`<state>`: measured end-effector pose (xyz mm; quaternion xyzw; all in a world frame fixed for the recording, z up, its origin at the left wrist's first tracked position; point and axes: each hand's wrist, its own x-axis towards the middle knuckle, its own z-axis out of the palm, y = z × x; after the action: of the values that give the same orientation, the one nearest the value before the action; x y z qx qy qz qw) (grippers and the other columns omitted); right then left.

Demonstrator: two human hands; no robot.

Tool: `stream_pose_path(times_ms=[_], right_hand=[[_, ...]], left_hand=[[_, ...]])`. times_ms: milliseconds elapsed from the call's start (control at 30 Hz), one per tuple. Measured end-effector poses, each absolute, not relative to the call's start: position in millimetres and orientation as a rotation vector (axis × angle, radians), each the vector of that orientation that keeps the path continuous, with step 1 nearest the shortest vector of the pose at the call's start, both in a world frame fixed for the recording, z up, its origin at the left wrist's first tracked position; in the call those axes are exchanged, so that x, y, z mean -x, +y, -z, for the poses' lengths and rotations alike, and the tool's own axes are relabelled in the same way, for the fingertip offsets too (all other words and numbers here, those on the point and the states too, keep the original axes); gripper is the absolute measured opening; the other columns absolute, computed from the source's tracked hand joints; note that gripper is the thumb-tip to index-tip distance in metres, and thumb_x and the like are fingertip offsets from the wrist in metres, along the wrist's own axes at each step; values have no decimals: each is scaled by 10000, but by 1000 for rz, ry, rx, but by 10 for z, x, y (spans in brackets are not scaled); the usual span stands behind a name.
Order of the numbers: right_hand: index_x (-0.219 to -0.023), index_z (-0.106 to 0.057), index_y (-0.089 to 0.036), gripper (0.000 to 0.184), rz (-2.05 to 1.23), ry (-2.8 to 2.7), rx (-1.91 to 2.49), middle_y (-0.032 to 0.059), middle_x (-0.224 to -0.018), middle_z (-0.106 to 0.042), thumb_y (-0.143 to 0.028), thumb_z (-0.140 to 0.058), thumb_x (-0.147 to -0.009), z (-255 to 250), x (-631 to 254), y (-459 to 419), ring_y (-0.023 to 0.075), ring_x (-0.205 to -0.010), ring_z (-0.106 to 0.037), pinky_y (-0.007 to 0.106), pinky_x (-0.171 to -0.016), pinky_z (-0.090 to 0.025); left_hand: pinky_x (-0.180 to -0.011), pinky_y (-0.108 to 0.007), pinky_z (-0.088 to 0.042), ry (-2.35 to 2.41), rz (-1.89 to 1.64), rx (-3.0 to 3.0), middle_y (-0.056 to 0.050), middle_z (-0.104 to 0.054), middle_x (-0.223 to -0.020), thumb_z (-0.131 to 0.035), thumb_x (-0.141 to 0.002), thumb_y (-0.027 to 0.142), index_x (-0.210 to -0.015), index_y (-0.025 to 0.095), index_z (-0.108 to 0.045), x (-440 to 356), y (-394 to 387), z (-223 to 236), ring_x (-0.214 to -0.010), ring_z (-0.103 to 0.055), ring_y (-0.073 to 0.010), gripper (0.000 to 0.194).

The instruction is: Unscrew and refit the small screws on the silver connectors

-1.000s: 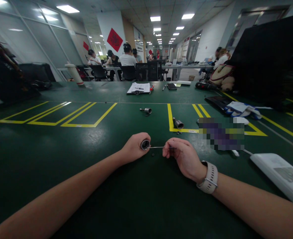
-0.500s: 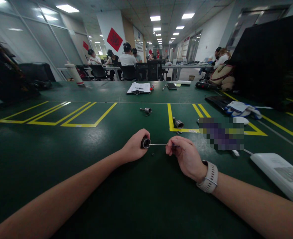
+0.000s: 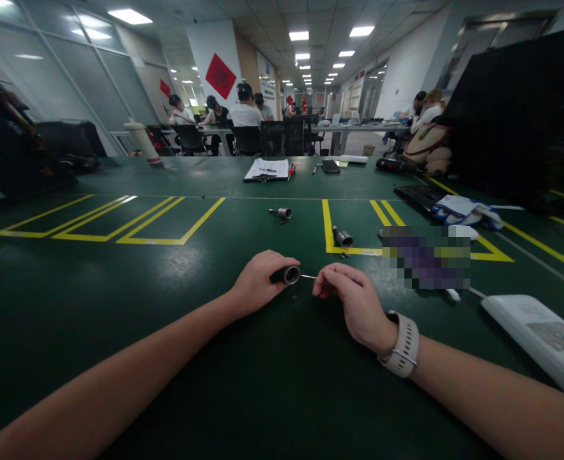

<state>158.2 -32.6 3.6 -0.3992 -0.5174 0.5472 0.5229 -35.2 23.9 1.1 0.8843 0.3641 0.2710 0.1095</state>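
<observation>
My left hand is wrapped round a dark cylinder with a hollow metal-rimmed end, its opening turned toward me and to the right. In my right hand is a thin metal rod, pinched in the fingers; its tip points left, close to the cylinder's rim. Whether the two touch I cannot tell, and the rod's other end is hidden by the hand. Below the cylinder, a small nut-like ring lies on the green table.
Two similar metal cylindrical parts lie farther off, one part ahead and another part by the yellow tape, with small pieces beside it. A blurred-out object, a white power strip and gloves are to the right. A clipboard lies ahead.
The cylinder has turned and shifted slightly right, showing more of its side. My right hand has come a little left, and less of the rod shows between the hands.
</observation>
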Motion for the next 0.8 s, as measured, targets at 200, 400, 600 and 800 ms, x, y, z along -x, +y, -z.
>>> stream_pose_path(times_ms=[200, 400, 600, 800], right_hand=[[-619, -594, -178, 239, -1306, -1197, 968, 7, -602, -581, -241, -479, -819, -49, -1609, -299, 149, -613, -520, 302, -613, -385], [-640, -608, -185, 248, -1179, -1365, 1018, 5, -630, -586, -255, -475, -837, -69, -1636, -306, 156, -634, -537, 311, -625, -398], [-622, -600, -187, 249, -1227, -1326, 999, 2, -608, -579, -247, -473, -828, -49, -1645, -274, 153, -618, -534, 306, -615, -390], [-633, -612, -174, 221, -1350, -1157, 948, 12, -613, -591, -254, -498, -805, -21, -1628, -253, 146, -615, -525, 292, -608, -380]], left_hand=[[-751, -305, -475, 1040, -842, -2388, -46, -634, -986, -603, -712, 97, -1039, 176, -565, 381, 268, 49, -877, -592, -171, 339], [-848, -367, -434, 1030, -822, -2552, -39, -647, -971, -620, -733, 123, -1022, 197, -602, 373, 272, 4, -945, -555, -194, 300], [-692, -287, -471, 1051, -777, -2487, -51, -650, -1012, -580, -727, 62, -1077, 198, -604, 356, 238, -30, -831, -585, -159, 377], [-671, -273, -519, 1009, -904, -2186, -68, -645, -978, -569, -668, 27, -1028, 150, -635, 342, 262, 7, -813, -621, -151, 386]])
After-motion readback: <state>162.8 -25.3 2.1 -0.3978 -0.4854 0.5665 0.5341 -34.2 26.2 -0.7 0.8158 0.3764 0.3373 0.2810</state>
